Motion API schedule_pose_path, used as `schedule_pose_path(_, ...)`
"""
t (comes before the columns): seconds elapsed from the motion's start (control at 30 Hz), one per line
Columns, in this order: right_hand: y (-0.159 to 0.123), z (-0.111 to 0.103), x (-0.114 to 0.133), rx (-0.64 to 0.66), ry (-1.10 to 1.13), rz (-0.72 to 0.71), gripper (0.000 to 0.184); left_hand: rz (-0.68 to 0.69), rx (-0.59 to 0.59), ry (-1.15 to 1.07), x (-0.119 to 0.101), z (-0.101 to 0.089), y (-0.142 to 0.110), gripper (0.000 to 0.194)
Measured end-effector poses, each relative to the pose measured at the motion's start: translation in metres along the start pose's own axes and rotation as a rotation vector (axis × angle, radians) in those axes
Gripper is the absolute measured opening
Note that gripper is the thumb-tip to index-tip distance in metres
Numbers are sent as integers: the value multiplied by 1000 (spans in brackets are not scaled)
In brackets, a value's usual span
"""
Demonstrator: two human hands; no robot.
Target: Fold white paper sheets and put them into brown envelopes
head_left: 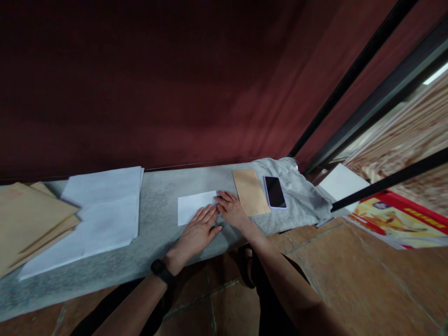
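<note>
A small white rectangle of paper (pixel 189 204), perhaps folded, lies on the grey cloth surface in front of me. My left hand (pixel 199 230) rests flat across its lower right part, fingers stretched out. At the paper's right edge is my right hand (pixel 231 210), palm down, its fingertips close to those of the left and fingers extended. Just right of the right hand lies a brown envelope or sheet of kraft paper (pixel 252 191). Both hands press down and neither grasps anything. What lies under the palms is hidden.
At the left, brown envelopes (pixel 31 219) overlap a stack of white paper sheets (pixel 112 210). A smartphone (pixel 275 192) lies right of the brown paper. The cloth-covered bench (pixel 157 219) meets a dark red wall (pixel 157 93). Black poles and a printed carton (pixel 399 217) stand at the right.
</note>
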State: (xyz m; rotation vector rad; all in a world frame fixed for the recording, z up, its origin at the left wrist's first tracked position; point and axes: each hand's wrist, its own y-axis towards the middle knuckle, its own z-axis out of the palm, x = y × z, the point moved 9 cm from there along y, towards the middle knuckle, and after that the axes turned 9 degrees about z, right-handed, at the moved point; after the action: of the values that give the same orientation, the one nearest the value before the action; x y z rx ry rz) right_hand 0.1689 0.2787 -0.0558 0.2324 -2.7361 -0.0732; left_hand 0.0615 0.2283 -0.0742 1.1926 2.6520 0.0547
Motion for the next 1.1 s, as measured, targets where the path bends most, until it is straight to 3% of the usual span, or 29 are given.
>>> schedule_pose_path(0.3,9,4,-2,-34,-81,58,42,47,40,-34,-5,-2,-3,68)
schedule_pose_path(0.57,11,7,-1,-95,-100,55,42,120,2,-73,-8,2,-10,70)
schedule_pose_path(0.83,12,5,1,-64,-60,60,45,121,37,-129,-9,-11,-10,60)
schedule_pose_path(1.0,-3,8,29,-59,-36,-107,47,-84,-156,-35,21,-25,-17,58)
schedule_pose_path(1.1,-14,19,39,-37,-61,-156,50,-165,-169,25,32,-17,-21,62)
